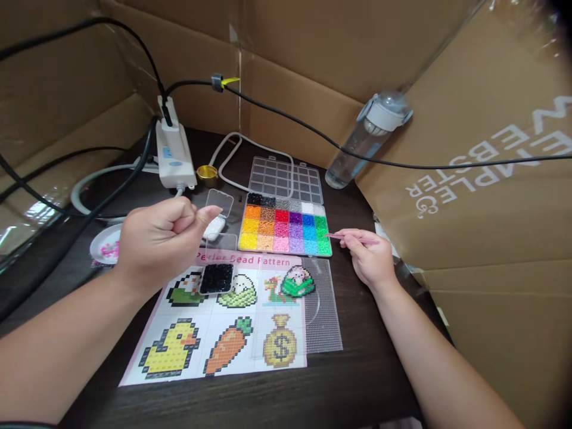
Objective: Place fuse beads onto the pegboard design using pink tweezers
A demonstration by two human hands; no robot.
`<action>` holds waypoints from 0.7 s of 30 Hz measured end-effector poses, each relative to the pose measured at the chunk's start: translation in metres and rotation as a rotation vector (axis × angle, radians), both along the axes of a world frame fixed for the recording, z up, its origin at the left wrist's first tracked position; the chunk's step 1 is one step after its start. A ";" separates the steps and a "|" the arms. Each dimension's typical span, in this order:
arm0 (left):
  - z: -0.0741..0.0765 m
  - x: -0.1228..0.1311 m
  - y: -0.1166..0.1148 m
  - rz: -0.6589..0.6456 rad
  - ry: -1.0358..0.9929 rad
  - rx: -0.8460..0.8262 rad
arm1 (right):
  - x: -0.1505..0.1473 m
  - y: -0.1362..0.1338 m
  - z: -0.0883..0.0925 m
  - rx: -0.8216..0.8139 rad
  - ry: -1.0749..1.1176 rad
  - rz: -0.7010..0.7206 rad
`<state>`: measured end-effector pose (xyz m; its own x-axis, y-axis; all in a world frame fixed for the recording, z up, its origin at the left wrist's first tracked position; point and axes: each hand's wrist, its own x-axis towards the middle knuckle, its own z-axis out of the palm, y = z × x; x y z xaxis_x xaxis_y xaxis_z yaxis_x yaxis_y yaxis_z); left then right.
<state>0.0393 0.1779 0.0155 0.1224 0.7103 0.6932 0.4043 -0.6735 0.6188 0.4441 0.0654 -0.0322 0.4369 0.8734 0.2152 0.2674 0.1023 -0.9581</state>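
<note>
My left hand (pixel 161 241) is held up over the left side as a fist, thumb sticking out to the right; nothing shows in it. Pink tweezers (pixel 357 238) are pinched in my right hand (pixel 370 259), their tip at the right edge of the bead box (pixel 329 250), by the green beads (pixel 322 231). The open box holds fuse beads sorted by colour. A small case of black beads (pixel 217 278) lies on the pattern sheet (pixel 179 316). On a clear pegboard (pixel 328 322) sits a green, white and pink bead figure (pixel 298 281).
Behind my left hand are a case of white beads (pixel 215 228), a dish (pixel 99 245) with pink beads and a gold cup (pixel 207 174). A power strip (pixel 176 155), a water bottle (pixel 366 140) and cardboard walls (pixel 286 95) stand behind. A black cable (pixel 286 114) crosses above.
</note>
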 end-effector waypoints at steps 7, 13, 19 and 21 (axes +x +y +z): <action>-0.003 0.002 -0.001 -0.029 -0.012 -0.009 | -0.002 0.000 0.004 -0.005 0.017 -0.002; 0.000 0.002 -0.002 -0.003 -0.005 -0.038 | -0.002 0.000 0.005 -0.007 0.019 -0.017; 0.000 0.001 -0.001 -0.006 0.012 -0.012 | -0.001 -0.001 0.005 -0.015 0.001 -0.015; 0.000 0.002 -0.001 -0.009 0.015 -0.006 | -0.001 -0.001 0.005 -0.018 -0.002 -0.013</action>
<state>0.0412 0.1767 0.0158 0.1389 0.7131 0.6871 0.4078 -0.6735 0.6165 0.4431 0.0646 -0.0270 0.4478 0.8715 0.2000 0.2705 0.0811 -0.9593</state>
